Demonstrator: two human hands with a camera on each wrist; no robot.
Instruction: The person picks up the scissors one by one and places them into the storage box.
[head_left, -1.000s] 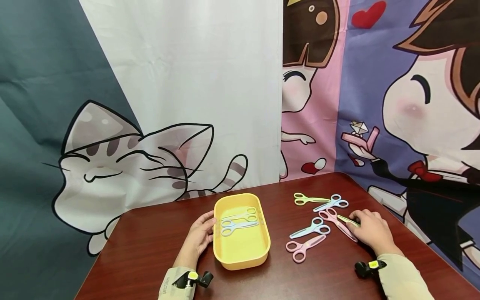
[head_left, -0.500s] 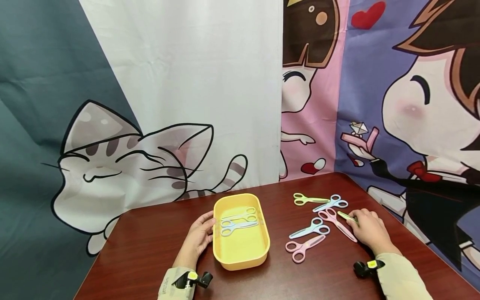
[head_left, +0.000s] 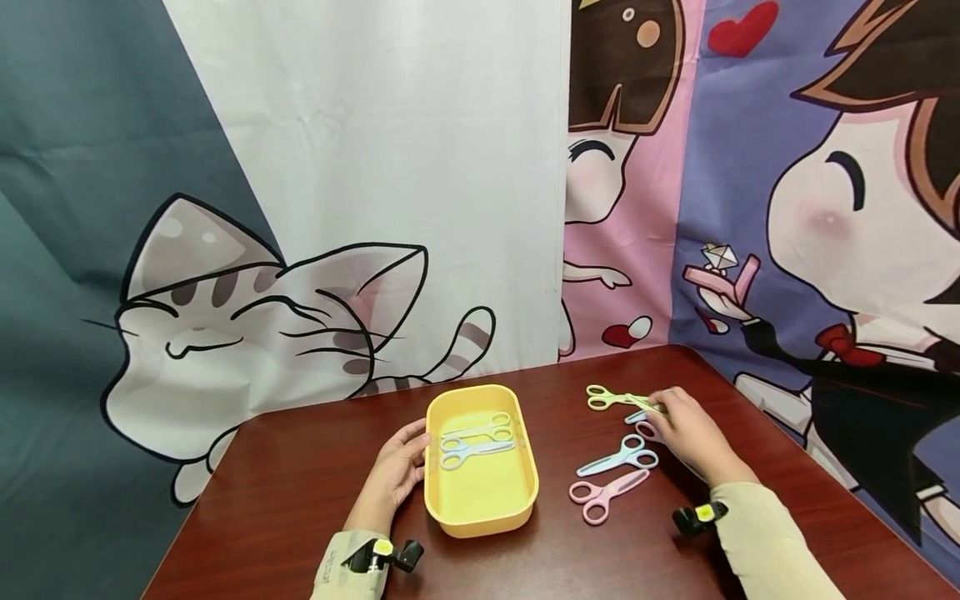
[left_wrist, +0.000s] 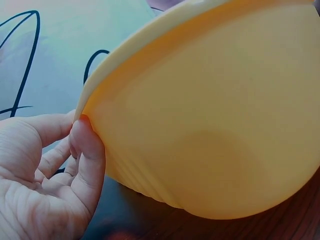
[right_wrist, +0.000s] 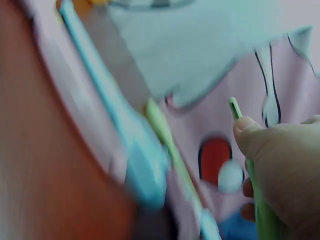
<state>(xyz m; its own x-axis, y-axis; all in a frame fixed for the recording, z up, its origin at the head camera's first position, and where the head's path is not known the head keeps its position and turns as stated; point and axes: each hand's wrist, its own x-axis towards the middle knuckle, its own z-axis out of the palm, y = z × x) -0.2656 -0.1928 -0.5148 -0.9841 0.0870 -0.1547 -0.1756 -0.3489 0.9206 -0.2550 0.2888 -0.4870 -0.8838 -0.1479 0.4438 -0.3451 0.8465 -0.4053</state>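
Note:
My left hand (head_left: 397, 467) pinches the left rim of a yellow plastic tray (head_left: 487, 527), thumb and fingers on either side of its wall. Inside the tray lie green scissors (head_left: 498, 433) and blue scissors (head_left: 453, 454). My right hand (head_left: 693, 437) grips another pair of green scissors (right_wrist: 266, 220), its blades poking out past the fingertips. Below and beside that hand are green scissors (head_left: 597, 397), partly covered blue scissors (head_left: 636, 417) and mostly hidden pink scissors (head_left: 647, 431). Nearer me lie blue scissors (head_left: 630, 452) and pink scissors (head_left: 600, 498).
The brown table (head_left: 300, 508) carries everything and ends against a cartoon-printed cloth (head_left: 420, 167) at the back and right. Wrist cameras (head_left: 697, 518) are strapped to both sleeves.
My right hand has moved left and away from me with the green scissors, now covering part of the pink and blue pairs. The left hand keeps its hold on the tray.

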